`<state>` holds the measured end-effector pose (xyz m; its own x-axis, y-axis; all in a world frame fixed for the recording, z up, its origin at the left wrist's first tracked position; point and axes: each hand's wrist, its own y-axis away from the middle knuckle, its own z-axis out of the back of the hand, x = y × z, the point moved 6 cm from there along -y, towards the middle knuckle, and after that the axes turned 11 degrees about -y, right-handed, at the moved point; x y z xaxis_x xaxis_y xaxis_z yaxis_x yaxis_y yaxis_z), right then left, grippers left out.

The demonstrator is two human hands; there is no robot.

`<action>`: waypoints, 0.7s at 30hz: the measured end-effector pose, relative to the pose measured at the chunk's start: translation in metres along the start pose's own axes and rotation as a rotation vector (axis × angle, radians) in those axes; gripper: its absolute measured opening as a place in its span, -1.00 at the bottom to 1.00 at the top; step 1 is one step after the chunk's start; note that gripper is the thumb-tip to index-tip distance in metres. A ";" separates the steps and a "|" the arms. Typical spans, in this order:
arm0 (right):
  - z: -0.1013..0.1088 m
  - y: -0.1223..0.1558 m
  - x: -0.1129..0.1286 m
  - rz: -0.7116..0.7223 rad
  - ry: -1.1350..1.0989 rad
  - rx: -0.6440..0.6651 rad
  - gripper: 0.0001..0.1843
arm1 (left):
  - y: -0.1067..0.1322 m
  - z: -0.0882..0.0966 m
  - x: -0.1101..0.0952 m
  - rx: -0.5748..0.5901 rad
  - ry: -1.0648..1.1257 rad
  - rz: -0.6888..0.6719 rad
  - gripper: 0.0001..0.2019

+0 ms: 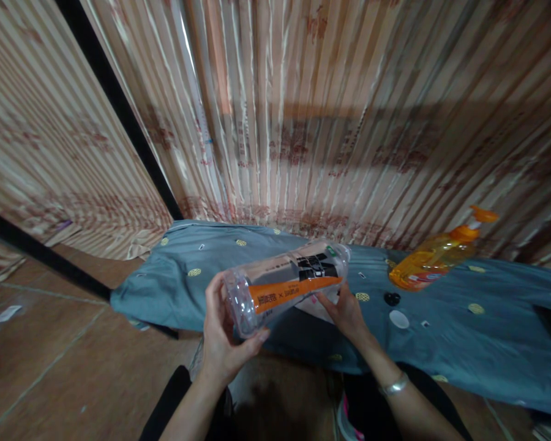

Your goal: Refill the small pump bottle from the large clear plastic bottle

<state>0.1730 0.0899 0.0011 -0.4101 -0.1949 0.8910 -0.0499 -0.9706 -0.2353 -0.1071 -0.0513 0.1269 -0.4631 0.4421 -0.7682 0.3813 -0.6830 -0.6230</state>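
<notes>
A clear plastic bottle (275, 278) with an orange and black printed label lies on its side in the air between my hands, above the cloth-covered bench. My left hand (224, 334) wraps round its left end, thumb below and fingers behind. My right hand (346, 312) holds the lower edge near the other end, its fingers partly hidden by the bottle. Under the bottle, a pale, flat piece (316, 308) shows in part on the cloth. The bottle looks see-through, with nothing plainly visible inside.
A pump bottle of orange liquid (434, 260) stands on the blue-grey cloth (482, 331) to the right. Nearer lie a small black object (392, 299) and a white disc (399, 319). Striped curtains (275, 122) hang behind; black poles (123, 110) rise at left.
</notes>
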 end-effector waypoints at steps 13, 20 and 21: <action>0.002 0.000 0.001 0.029 -0.002 -0.022 -0.46 | 0.004 0.003 0.005 -0.017 -0.055 -0.002 -0.08; 0.001 0.000 0.003 0.009 -0.027 -0.006 -0.49 | 0.002 0.001 0.005 -0.011 -0.047 0.038 -0.06; 0.001 0.000 0.003 0.006 -0.029 -0.006 -0.50 | 0.002 0.001 0.005 -0.009 -0.044 0.048 -0.06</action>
<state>0.1727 0.0890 0.0044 -0.3839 -0.2050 0.9003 -0.0527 -0.9686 -0.2430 -0.1093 -0.0509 0.1220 -0.4787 0.3826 -0.7903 0.4108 -0.6979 -0.5867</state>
